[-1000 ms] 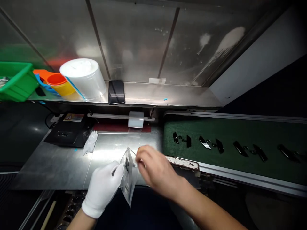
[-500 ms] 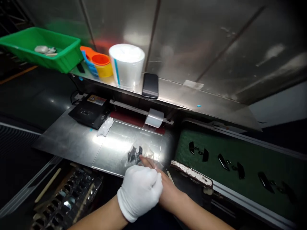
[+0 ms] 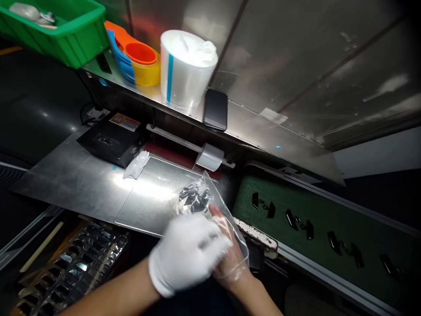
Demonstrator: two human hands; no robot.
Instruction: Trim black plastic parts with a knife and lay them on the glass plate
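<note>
My left hand (image 3: 190,248), in a white glove and blurred, is closed on a clear plastic bag (image 3: 235,232) near its mouth. My bare right hand (image 3: 226,245) is inside the bag, with the film around it up to the wrist. Its visible fingers stretch forward; the left glove covers the rest. Just past the fingertips, small shiny black parts (image 3: 194,197) lie in crumpled clear film over the metal worktop (image 3: 148,210). Whether the right fingers touch them cannot be made out.
On the right, a green conveyor belt (image 3: 315,254) carries several black parts. A film roll (image 3: 210,157), black box (image 3: 113,138) and white glove (image 3: 136,165) are behind. The shelf holds a phone (image 3: 215,109), large roll (image 3: 187,74), tape (image 3: 148,72) and green bin (image 3: 79,41). Lower left stands a parts tray (image 3: 75,263).
The clear bag now spreads visibly around my right hand. My left hand has shifted slightly left and its fist has loosened a little. The view has tilted, and the belt parts moved left.
</note>
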